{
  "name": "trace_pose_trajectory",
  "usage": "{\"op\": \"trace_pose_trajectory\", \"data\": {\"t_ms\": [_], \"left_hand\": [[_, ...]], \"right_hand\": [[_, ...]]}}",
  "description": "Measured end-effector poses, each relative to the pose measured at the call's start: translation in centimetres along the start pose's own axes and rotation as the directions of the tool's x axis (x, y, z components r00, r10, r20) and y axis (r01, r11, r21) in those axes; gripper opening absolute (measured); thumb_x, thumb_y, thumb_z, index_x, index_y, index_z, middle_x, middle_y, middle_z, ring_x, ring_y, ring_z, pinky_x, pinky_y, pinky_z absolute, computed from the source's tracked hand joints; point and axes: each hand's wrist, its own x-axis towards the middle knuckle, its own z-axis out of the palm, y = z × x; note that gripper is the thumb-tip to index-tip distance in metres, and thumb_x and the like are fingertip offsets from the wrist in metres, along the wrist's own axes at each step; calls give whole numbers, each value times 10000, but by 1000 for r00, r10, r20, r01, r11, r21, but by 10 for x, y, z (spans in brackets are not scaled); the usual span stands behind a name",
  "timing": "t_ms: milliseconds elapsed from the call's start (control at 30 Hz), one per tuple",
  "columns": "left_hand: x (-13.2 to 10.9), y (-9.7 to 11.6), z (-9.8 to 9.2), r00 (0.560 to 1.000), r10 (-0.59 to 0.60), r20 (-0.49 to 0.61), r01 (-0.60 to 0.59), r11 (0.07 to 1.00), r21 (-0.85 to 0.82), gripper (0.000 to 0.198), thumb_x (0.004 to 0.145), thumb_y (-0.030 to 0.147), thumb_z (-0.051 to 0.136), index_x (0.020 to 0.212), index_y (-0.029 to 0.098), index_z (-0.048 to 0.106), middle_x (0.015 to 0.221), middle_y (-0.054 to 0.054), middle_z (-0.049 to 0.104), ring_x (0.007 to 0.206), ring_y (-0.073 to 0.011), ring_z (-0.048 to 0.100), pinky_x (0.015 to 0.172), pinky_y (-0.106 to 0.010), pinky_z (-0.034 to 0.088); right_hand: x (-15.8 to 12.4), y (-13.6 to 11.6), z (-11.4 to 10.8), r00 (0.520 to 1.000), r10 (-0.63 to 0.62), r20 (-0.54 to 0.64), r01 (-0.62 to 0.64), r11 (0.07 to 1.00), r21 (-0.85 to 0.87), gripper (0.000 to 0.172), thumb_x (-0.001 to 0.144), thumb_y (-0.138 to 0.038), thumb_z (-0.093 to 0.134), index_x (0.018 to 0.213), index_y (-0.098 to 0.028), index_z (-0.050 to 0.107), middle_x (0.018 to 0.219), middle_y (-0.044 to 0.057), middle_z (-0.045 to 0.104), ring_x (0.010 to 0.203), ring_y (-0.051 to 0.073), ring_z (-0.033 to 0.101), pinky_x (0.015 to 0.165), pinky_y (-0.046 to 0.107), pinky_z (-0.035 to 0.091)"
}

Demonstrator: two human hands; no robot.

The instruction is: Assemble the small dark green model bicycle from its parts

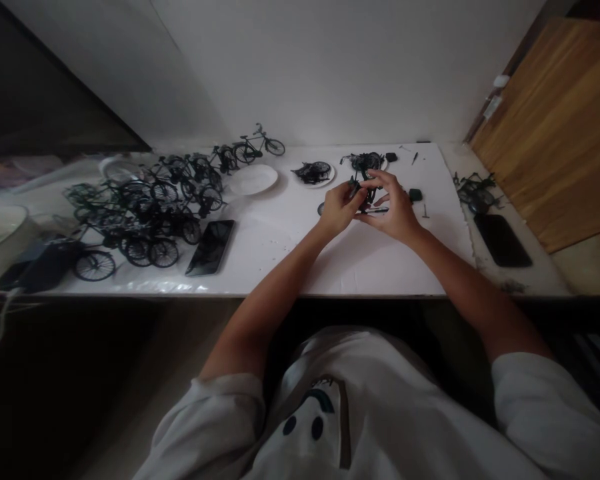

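Observation:
Over the middle of the white table (280, 247), my left hand (337, 210) and my right hand (393, 207) meet around a small black model bicycle part (366, 193). The fingers of both hands are pinched on it, and they hide most of it. Just behind the hands, a white plate (380, 160) holds more black parts. A second plate (317, 173) with black parts lies to its left.
Several finished black model bicycles (145, 207) crowd the table's left side, one standing at the back (257, 145). An empty white plate (254, 179) and a dark phone (211, 247) lie left of centre. Another phone (503, 240) and bicycle parts (475, 190) lie at right, near a wooden panel (555, 127).

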Motion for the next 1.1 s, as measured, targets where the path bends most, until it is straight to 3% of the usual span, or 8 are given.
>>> {"op": "trace_pose_trajectory", "data": {"t_ms": [200,500,733,800,933,1100], "left_hand": [[0,5,-2,998,58,-31,-53,989,137,469,1024,653,682,918,197,674,765,-64,750,758,-213,796,628,-272,586],[1,5,-4,996,82,-32,-72,967,245,287,1018,433,655,891,180,704,748,-65,755,743,-195,763,630,-258,545],[2,6,-7,984,159,-74,-125,932,340,294,986,379,632,771,189,695,624,-17,670,567,-144,595,570,-274,454],[2,8,-7,982,170,-79,-131,925,358,296,980,371,632,750,194,685,593,-5,633,552,-140,564,561,-280,429],[3,7,-8,982,164,-93,-121,927,355,309,991,390,635,751,199,677,604,-13,627,587,-153,588,582,-289,447],[9,4,-14,973,176,-147,-111,923,368,367,1001,426,629,697,222,603,610,-16,587,587,-158,537,597,-303,446]], "right_hand": [[1,-7,-4,999,48,24,-48,999,-23,1027,777,-421,989,1650,-379,452,1482,104,723,1378,363,665,882,474,696],[3,-5,-6,999,40,38,-40,999,-4,1002,777,-433,984,1635,-347,474,1435,131,748,1359,374,671,999,530,631],[1,-7,-6,998,43,54,-44,999,1,913,823,-360,921,1630,-365,495,1494,116,726,1405,378,650,1021,560,615],[1,-7,-5,998,42,53,-43,999,7,827,862,-370,876,1607,-362,518,1500,109,724,1404,365,649,1016,550,621],[2,-2,-4,999,23,-36,-23,1000,0,486,1002,-392,691,1479,-327,625,1364,101,773,1285,310,692,969,491,631],[7,12,-8,998,58,-26,-61,989,-134,178,1029,-357,637,1090,-282,787,1100,99,796,1137,316,673,945,497,609]]}}
